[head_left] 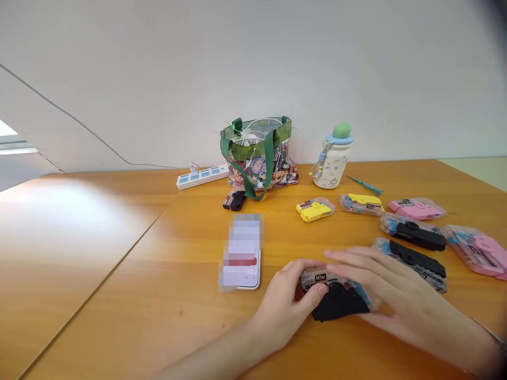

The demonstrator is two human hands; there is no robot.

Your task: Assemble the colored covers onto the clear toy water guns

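Note:
My left hand [287, 311] and my right hand [396, 290] grip a clear plastic packet [317, 279] from either side. It holds a black toy piece [340, 303] and has a white-and-black "MINI" label. The left fingers press on its near left edge, and the right fingers lie across its top. Part of the packet is hidden under my fingers. Just right of my right hand lies a similar packet with a black piece [415, 264].
More sealed packets, black [420, 235], pink [415, 208], [475, 250] and yellow [315, 210], [362, 204], lie on the wooden table [119, 274]. A phone [241, 253], tote bag [257, 155], bottle [332, 158], power strip [202, 177] and teal-handled tool [364, 184] stand beyond.

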